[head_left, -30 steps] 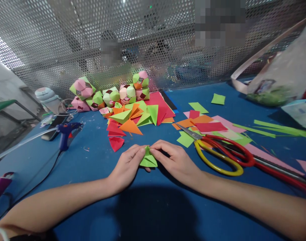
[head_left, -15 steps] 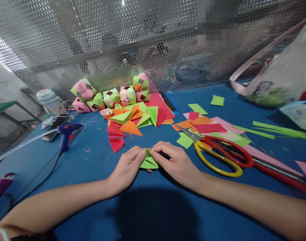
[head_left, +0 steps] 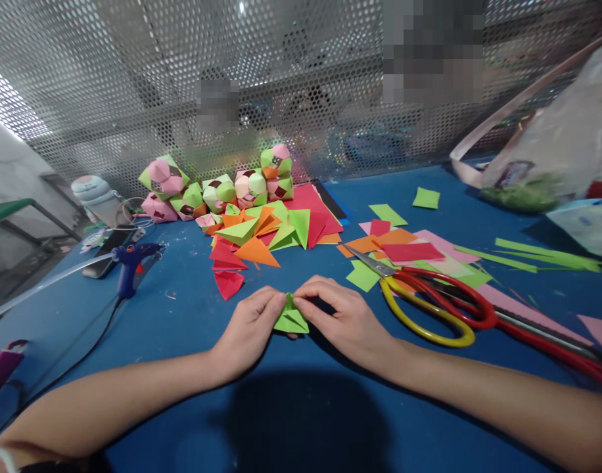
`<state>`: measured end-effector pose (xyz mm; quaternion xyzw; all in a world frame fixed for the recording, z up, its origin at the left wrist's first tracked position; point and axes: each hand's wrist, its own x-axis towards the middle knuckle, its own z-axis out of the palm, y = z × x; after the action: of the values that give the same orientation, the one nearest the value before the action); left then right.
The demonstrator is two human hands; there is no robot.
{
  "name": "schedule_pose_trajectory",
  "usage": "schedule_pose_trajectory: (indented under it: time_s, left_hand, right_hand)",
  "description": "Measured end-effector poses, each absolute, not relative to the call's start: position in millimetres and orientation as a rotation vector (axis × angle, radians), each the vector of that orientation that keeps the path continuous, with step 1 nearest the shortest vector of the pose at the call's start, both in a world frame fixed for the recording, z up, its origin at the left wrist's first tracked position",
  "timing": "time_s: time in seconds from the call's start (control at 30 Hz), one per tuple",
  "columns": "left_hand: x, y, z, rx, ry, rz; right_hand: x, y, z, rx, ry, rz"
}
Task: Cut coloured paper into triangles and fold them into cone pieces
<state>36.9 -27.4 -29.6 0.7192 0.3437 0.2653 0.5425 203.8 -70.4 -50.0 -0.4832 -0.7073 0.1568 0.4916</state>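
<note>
A small piece of folded green paper is pinched between both hands just above the blue table. My left hand grips its left side, thumb at the upper edge. On the other side, my right hand pinches the top with thumb and index finger. Some fingertips are hidden behind the paper. Beyond the hands lie folded paper pieces: a red one, an orange one and several green ones. To the right rest scissors with red and yellow handles, their blades over coloured paper scraps.
Paper balls in green and pink stand along the perforated metal screen. At left are a blue glue gun with its cord, a phone and a cup. A clear plastic bag stands at far right.
Both hands keep the same pinch on the green folded paper, which has shifted very slightly. The surrounding things lie as before.
</note>
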Motion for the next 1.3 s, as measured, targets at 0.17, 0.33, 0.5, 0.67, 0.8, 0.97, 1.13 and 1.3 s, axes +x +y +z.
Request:
schedule_pose_trajectory:
  time_s: [0.17,0.33,0.5,0.67,0.8,0.97,1.13,1.3]
  left_hand:
    - [38.3,-28.3,-29.3,1.683,0.820,0.638]
    - [38.8,-28.5,-28.9,1.713,0.816,0.659]
    - [38.6,-28.4,-28.8,1.719,0.821,0.653]
    - [38.1,-28.3,-30.4,1.713,0.817,0.626]
    - [37.9,-28.6,-31.9,1.725,0.810,0.624]
    - [37.8,-29.6,-31.3,1.771,0.793,0.649]
    - [37.9,-31.2,-28.0,1.854,0.806,0.704]
    - [36.4,-30.5,-28.0,1.975,0.805,0.738]
  right_hand:
    - [204.5,-70.7,-50.6,-1.147,-1.723,0.391]
    - [204.5,-70.8,-52.1,-1.129,-1.712,0.390]
    - [203.9,-70.8,-51.7,-1.141,-1.691,0.406]
    - [203.5,-71.2,-49.6,-1.158,-1.674,0.440]
    - [203.5,-71.6,-48.8,-1.155,-1.670,0.441]
    - [203.3,-72.2,-49.8,-1.146,-1.669,0.450]
    - [201.9,-73.2,-49.4,-1.125,-1.667,0.454]
    - [201.3,-74.0,-46.1,-1.133,-1.660,0.467]
